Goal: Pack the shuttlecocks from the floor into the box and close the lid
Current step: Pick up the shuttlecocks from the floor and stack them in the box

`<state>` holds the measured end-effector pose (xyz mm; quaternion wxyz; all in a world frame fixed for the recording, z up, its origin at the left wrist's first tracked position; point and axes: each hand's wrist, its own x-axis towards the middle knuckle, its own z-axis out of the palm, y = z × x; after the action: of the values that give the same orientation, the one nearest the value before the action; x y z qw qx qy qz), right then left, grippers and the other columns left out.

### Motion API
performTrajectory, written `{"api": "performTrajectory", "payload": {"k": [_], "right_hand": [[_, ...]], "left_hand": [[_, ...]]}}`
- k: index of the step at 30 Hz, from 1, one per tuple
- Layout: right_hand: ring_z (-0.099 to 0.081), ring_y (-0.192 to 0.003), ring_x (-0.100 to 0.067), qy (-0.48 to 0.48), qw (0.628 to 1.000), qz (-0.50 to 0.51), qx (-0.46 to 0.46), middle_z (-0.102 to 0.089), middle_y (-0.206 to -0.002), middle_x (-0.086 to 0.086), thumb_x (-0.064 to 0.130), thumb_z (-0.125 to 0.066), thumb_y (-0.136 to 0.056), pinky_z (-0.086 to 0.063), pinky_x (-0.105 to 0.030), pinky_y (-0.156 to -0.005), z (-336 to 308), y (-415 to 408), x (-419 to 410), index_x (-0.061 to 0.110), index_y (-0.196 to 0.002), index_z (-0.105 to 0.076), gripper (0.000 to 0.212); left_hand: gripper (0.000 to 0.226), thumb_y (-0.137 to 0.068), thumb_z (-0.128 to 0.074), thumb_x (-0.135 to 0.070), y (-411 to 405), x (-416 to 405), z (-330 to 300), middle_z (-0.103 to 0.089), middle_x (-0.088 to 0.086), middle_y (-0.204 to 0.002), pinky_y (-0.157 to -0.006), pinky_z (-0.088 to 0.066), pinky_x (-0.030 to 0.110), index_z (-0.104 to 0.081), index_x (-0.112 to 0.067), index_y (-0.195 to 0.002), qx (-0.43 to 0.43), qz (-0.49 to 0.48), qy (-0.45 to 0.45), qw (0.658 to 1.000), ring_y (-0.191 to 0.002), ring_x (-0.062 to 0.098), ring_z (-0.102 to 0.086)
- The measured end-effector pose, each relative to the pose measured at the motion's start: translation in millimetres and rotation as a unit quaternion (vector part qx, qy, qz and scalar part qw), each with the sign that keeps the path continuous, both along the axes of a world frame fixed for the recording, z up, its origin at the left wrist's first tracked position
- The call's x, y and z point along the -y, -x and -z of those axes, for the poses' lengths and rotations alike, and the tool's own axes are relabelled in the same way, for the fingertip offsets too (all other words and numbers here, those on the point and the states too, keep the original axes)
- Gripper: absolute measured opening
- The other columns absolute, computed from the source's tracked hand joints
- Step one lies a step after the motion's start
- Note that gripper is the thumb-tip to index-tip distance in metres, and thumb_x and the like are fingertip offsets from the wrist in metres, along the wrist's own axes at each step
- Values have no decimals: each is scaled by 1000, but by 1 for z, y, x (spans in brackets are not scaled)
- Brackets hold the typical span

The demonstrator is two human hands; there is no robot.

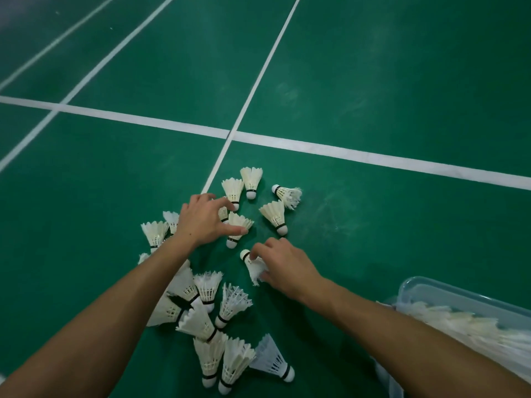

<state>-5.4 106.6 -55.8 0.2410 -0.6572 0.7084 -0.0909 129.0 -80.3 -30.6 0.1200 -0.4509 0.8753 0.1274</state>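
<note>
A green court floor (373,81) fills the view, crossed by white court lines (316,146) that meet just beyond the work area; the far half and the right side of the floor past the lines lie open. At the floor's lower right edge of view sits a clear plastic box (448,294), its near rim cut off by the frame, already holding a heap of white shuttlecocks (465,326). Loose shuttlecocks on the floor (207,326) spread from the lower centre up toward the crossing of the lines, thickest under the left forearm and thinner at the far end, where four of them (273,214) lie apart with bare floor between. A strip of bare floor separates the pile from the box.

The left hand (201,219) reaches over the far cluster, fingers spread and curling, thumb and fingertips closing on a shuttlecock (237,225) lying cork-down toward the person. The right hand (283,265), nearer the box, has its grip pinched narrow on the feathers of a single shuttlecock (254,267) whose cork points away to the upper left, touching the floor.
</note>
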Motion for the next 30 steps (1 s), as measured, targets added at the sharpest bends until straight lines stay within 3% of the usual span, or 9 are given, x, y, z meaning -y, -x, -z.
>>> {"api": "performTrajectory", "payload": {"k": [8,13,15,17,20,25,30], "right_hand": [[-62,-100,-27,43,997,54,15,-66,-109,-3,24,-53,-105,-57,-44,-77,-12,11,-7,22,-117,-67,19],[-69,-95,-21,77,983,137,94,-74,-106,1,25,-65,-100,-59,-42,-82,-33,30,-35,19,-109,-73,14],[-70,-88,-13,101,968,182,143,-76,-102,4,23,-69,-99,-60,-35,-81,-43,38,-51,20,-107,-74,11],[-69,-79,-4,123,948,224,188,-76,-95,9,22,-72,-97,-58,-24,-76,-55,46,-69,22,-103,-75,7],[-67,-76,3,151,927,268,216,-74,-89,14,22,-75,-95,-51,-11,-71,-72,57,-96,24,-98,-75,4],[-72,-76,-7,180,885,339,262,-76,-84,13,22,-76,-94,-60,-28,-68,-110,78,-155,26,-94,-76,4],[-75,-76,-15,238,818,446,272,-78,-89,0,15,-78,-94,-59,-20,-62,-152,127,-239,17,-102,-75,10]], "left_hand": [[65,-66,-71,-86,20,13,2,-70,-14,-126,-98,-38,45,-75,-39,-111,24,46,5,999,-115,15,-64],[42,-72,-77,-73,17,0,-5,-76,-14,-100,-98,-45,44,-76,-33,-88,-50,36,-9,998,-97,15,-69],[32,-75,-81,-61,15,-9,-13,-76,-8,-90,-88,-53,39,-75,-31,-83,-103,34,-36,993,-86,14,-69],[26,-78,-84,-49,12,-22,-23,-75,-4,-91,-77,-55,34,-75,-26,-81,-158,32,-59,985,-84,12,-68],[20,-80,-84,-38,8,-39,-33,-73,-5,-92,-78,-59,36,-75,-22,-81,-190,38,-70,979,-84,7,-66],[12,-83,-82,-33,13,-77,-58,-72,-9,-98,-86,-60,35,-76,-22,-85,-226,58,-78,969,-90,5,-66],[11,-80,-85,-26,54,-142,-91,-75,-12,-99,-86,-59,22,-77,-18,-82,-327,144,-107,928,-89,2,-71]]}}
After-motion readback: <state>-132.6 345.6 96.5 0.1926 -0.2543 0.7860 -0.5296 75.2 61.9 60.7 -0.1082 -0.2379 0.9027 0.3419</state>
